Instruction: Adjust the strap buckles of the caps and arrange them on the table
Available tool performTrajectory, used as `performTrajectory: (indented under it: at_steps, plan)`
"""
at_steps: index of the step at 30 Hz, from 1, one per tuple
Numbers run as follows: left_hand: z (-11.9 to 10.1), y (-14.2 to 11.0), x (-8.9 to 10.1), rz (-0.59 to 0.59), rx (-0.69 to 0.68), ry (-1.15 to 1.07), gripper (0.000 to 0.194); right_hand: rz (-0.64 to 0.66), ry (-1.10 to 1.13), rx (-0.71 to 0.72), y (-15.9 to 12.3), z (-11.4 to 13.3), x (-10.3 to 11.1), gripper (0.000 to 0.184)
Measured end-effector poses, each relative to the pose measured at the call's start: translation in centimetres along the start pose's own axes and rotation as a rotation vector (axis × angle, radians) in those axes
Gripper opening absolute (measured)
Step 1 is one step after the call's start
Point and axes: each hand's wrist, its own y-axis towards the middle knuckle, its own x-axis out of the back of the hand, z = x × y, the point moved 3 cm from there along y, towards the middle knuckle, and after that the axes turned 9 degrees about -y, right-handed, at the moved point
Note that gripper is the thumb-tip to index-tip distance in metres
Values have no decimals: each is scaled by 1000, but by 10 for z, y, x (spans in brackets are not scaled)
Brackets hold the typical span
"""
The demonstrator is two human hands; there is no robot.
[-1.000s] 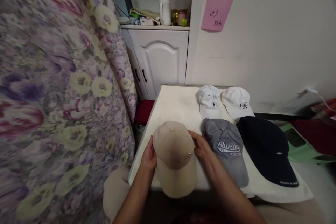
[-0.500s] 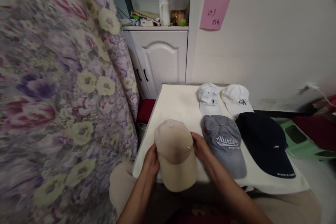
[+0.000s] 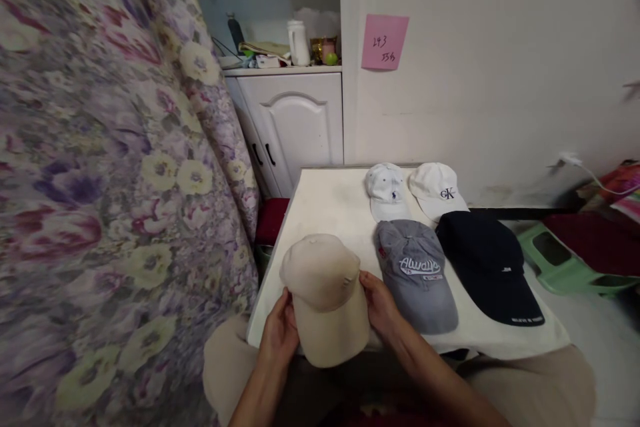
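Note:
A beige cap (image 3: 324,293) rests on the near left part of the white table (image 3: 330,203), its brim hanging over the front edge. My left hand (image 3: 280,333) grips the cap's left side and my right hand (image 3: 381,303) grips its right side, fingers curled on the fabric. Right beside my right hand lies a grey cap (image 3: 415,273) with white lettering. A dark navy cap (image 3: 487,263) lies to the right of that. Two white caps (image 3: 385,190) (image 3: 436,190) sit at the back.
A flowered fabric (image 3: 110,180) rises close on the left. Behind the table is a white cupboard (image 3: 295,123) with a jug and clutter on top. A pink note (image 3: 384,41) is stuck on the wall. A green stool (image 3: 565,260) stands at the right.
The view has shifted so everything sits a bit more to the left. My hands have slid down toward the cap's brim, and the cap has tipped slightly.

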Motion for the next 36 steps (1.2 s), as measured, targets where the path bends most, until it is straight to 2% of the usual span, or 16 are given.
performTrajectory:
  at_steps: [5,8,11,14,17,20,22,24,27,31,36]
  plan:
    - [30,-36,18,-129,5,-116,39,-80,77,67,5,-4,-4,18]
    - [31,-43,6,-44,-33,-35,56,-106,97,100,6,-6,-7,20]
    - [14,-34,-21,90,-78,82,65,-119,111,130,3,-7,-7,27]
    - [-4,-9,-59,258,-91,165,69,-94,64,140,1,-12,-6,34]
    - [-14,32,-99,307,-127,130,62,-26,-45,131,4,-18,-5,40]
    - [-8,80,-132,382,-145,74,58,39,-123,136,8,-22,-6,43]
    - [1,108,-142,376,-128,77,56,53,-166,168,10,-23,-6,40]
    - [12,128,-142,361,-107,92,53,58,-212,203,11,-24,-8,37]
    - [23,139,-129,341,-72,129,49,65,-252,214,11,-25,-9,33]
    - [24,135,-111,307,-70,177,39,70,-282,203,11,-27,-10,29]
    - [20,130,-103,240,-124,216,27,82,-324,201,9,-24,-11,28]
